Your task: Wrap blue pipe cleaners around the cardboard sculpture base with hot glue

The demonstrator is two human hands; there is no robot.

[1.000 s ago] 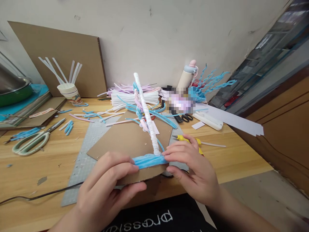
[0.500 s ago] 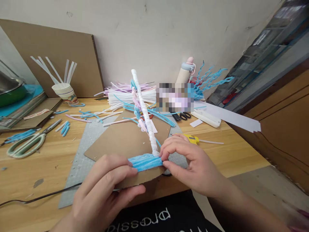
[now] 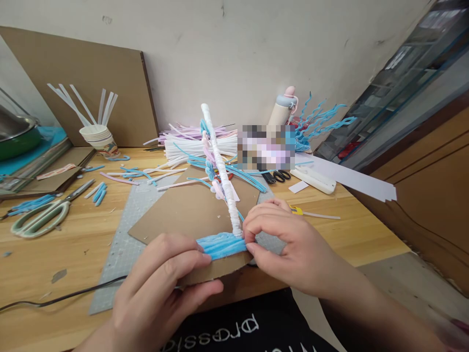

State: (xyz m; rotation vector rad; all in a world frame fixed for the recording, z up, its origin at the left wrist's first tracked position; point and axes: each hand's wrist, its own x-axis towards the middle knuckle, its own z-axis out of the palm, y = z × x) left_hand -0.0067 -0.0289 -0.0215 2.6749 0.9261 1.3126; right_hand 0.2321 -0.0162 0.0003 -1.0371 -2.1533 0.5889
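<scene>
A cardboard base [image 3: 223,269] with rows of blue pipe cleaners [image 3: 223,246] laid across its top sits at the near table edge. My left hand [image 3: 161,278] grips the base from the left, fingers over the blue rows and thumb lower at the front edge. With thumb and forefinger together, my right hand [image 3: 287,239] pinches the right end of the blue pipe cleaners. From the base rises a slightly leaning stick wrapped in white [image 3: 224,181]. Pink and blue fuzzy loops [image 3: 208,161] run along its left side.
Behind the base lie a cardboard sheet [image 3: 176,215] and grey cutting mat [image 3: 110,274]. Green-handled scissors [image 3: 44,217] and a paper cup [image 3: 95,137] with white sticks are left. Pipe cleaner bundles [image 3: 198,146], a bottle [image 3: 281,110] and a yellow glue gun [image 3: 296,210] stand or lie beyond.
Both hands keep nearly the same grip on the base and blue pipe cleaners. My right hand has shifted slightly, now covering more of the yellow glue gun.
</scene>
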